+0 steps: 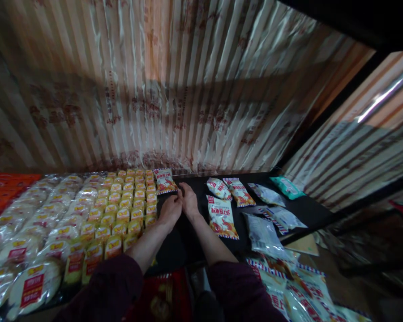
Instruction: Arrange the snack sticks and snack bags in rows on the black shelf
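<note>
My left hand (171,209) and my right hand (189,200) meet over the black shelf, fingertips close together. The left fingers are curled closed; the right fingers are bent inward and pressed together. Whatever lies between them, if anything, is hidden. Just beyond the fingertips, a white snack bag (165,181) with red lettering and a striped edge lies against the back, its lower right corner close to my hands. To the left stand rows of small yellow-wrapped packs (124,213). On the right lies another white snack bag (221,217) with red print.
Large round clear-wrapped packs (35,286) fill the left, beside an orange box (6,190). More bags lie right, among them a silvery bag (265,235) and a green packet (287,187). A heap of snack bags (302,290) is below right. A pleated plastic sheet (174,98) hangs behind.
</note>
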Tool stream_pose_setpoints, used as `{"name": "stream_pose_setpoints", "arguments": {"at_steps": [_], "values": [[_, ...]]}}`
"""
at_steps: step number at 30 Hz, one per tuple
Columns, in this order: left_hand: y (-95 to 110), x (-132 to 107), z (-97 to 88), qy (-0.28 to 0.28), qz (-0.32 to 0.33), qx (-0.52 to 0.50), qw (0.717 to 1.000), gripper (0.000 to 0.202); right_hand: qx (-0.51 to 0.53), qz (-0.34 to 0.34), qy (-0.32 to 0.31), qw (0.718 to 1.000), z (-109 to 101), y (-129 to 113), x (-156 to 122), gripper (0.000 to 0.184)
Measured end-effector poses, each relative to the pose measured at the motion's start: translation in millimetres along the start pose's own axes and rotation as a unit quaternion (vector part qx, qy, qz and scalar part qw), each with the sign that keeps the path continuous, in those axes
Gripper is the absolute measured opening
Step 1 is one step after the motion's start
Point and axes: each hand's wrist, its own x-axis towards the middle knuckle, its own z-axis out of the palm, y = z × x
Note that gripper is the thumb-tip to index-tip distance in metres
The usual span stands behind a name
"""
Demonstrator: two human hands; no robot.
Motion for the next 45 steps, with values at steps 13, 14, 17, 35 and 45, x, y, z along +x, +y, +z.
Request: {"name": "stream_pose_setpoints", "arguments": {"at_steps": [13, 14, 17, 35, 45], "values": [[14, -62, 59.2, -0.097, -0.05, -0.25, 0.962, 0.026, -0.115, 0.122, 0.146, 0.975, -110, 49, -92, 0.044], [15, -66, 61.8, -0.104, -0.05, -0.261, 0.958, 0.024, -0.1, 0.131, 0.127, 0.978, -111, 52, -97, 0.045], [12, -81, 64.6, -0.124, -0.047, -0.285, 0.949, 0.02, -0.057, 0.125, 0.085, 0.987, -108, 50, -111, 0.046], [-45, -188, -15.3, 0.053, -0.03, -0.389, 0.919, 0.043, 0.465, 0.211, 0.039, 0.859, -96, -75, -226, 0.073], [-58, -234, -64.4, -0.001, -0.018, -0.389, 0.921, 0.061, 0.594, 0.312, -0.048, 0.74, -96, -122, -220, 0.049]]}}
